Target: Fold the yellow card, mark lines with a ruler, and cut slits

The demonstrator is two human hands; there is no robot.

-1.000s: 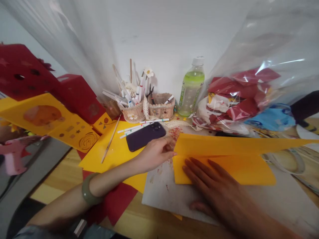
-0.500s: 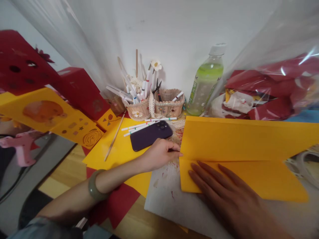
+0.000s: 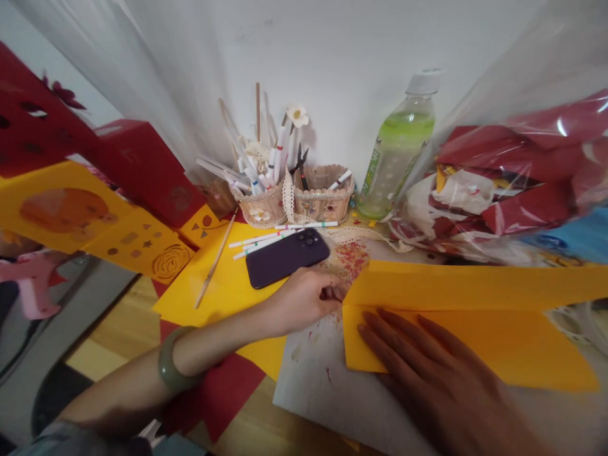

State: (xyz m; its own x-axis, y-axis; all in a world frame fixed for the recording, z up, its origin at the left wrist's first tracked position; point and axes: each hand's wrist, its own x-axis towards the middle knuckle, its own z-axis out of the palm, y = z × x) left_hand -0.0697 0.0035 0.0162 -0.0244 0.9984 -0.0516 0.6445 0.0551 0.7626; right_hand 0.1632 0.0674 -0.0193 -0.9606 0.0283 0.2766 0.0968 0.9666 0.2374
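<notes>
A large sheet of yellow card (image 3: 484, 345) lies at the right with a crease across it; its far panel is tilted up from that crease. My left hand (image 3: 306, 301), with a green bangle on the wrist, is closed at the card's left edge, thumb and curled fingers pinching it by the crease. The fingertips partly disappear behind the raised panel. My right hand (image 3: 437, 373) rests flat on the near panel, fingers stretched out and holding nothing. Under the card is a worn grey board (image 3: 308, 373). A dark phone (image 3: 285, 256) lies just beyond my left hand.
White markers (image 3: 263, 240) and a wooden stick (image 3: 216, 263) lie near the phone. Small baskets (image 3: 323, 201), a drink bottle (image 3: 399, 149) and a plastic bag (image 3: 522, 183) stand behind. Left are red and yellow cut-out boxes (image 3: 147, 171) and a pink glue gun (image 3: 33, 278).
The yellow card's far panel has swung lower, its top edge dropping in view and uncovering scraps and lace behind it. My left fingers have curled more; my right hand stays flat.
</notes>
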